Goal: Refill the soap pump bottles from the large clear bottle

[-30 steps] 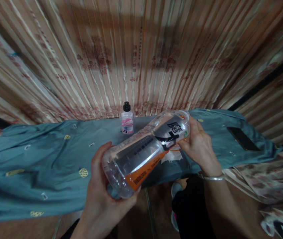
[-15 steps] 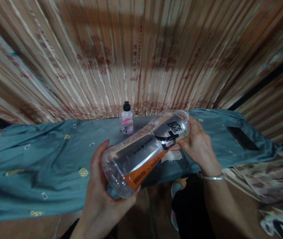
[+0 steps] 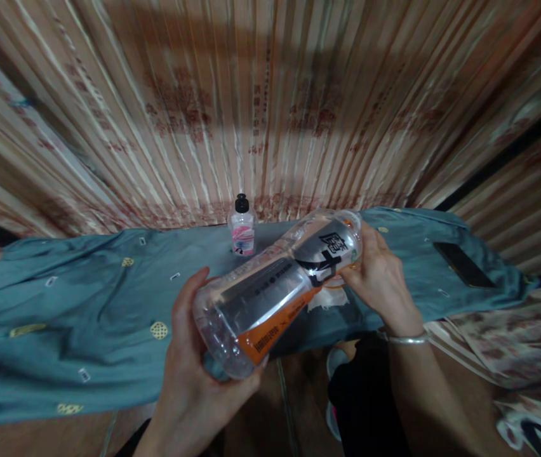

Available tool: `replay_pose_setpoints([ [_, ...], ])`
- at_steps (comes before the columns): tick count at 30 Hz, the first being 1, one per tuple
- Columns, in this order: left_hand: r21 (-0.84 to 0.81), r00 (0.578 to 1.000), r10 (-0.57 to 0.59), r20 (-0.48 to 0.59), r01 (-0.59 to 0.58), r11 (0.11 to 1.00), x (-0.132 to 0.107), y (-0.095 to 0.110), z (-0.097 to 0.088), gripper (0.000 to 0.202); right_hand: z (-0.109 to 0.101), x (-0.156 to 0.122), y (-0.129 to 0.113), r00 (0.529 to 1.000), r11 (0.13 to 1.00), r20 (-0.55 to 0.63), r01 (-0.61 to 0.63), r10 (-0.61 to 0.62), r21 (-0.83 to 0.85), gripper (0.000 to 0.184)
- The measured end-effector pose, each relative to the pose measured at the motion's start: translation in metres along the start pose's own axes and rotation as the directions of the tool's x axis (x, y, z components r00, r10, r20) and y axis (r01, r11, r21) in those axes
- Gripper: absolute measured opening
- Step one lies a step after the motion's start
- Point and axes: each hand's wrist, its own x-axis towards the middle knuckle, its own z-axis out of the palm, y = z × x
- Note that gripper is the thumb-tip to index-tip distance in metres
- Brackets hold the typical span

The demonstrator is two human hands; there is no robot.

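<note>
A large clear plastic bottle (image 3: 275, 292) with an orange, black and silver label is held slanted in front of me, its base toward the lower left. My left hand (image 3: 204, 374) is closed around the base end. At the upper right end, my right hand (image 3: 380, 273) grips the bottle near its neck; a silver bangle circles that wrist. Beyond the big bottle stands a small clear bottle (image 3: 242, 231) with a black cap and a pink label, upright and untouched. Something white (image 3: 328, 298) lies partly hidden beneath the held bottle.
A teal patterned cloth (image 3: 122, 304) covers the long surface under the bottles. On its right side lies a dark phone-like slab (image 3: 463, 263). Pleated patterned curtains (image 3: 270, 114) hang close behind. Tiled floor (image 3: 280, 406) shows below the front edge.
</note>
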Motion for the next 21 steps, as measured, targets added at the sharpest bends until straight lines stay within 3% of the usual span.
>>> replay_pose_setpoints([
  [9, 0.049, 0.992, 0.107, 0.06, -0.11, 0.993, 0.006, -0.01, -0.006, 0.103, 0.0, 0.001, 0.001, 1.0, 1.0, 0.003, 0.008, -0.008, -0.001, 0.068],
  [16, 0.024, 1.0, 0.026, 0.003, -0.026, 0.999, 0.002, -0.001, -0.003, 0.096, -0.001, 0.001, -0.001, 1.0, 1.0, 0.013, -0.008, 0.008, -0.001, 0.071],
  [21, 0.052, 0.995, 0.09, 0.048, -0.093, 0.994, 0.003, -0.002, -0.004, 0.097, 0.0, 0.0, 0.0, 1.0, 1.0, 0.012, -0.023, 0.023, -0.015, 0.071],
])
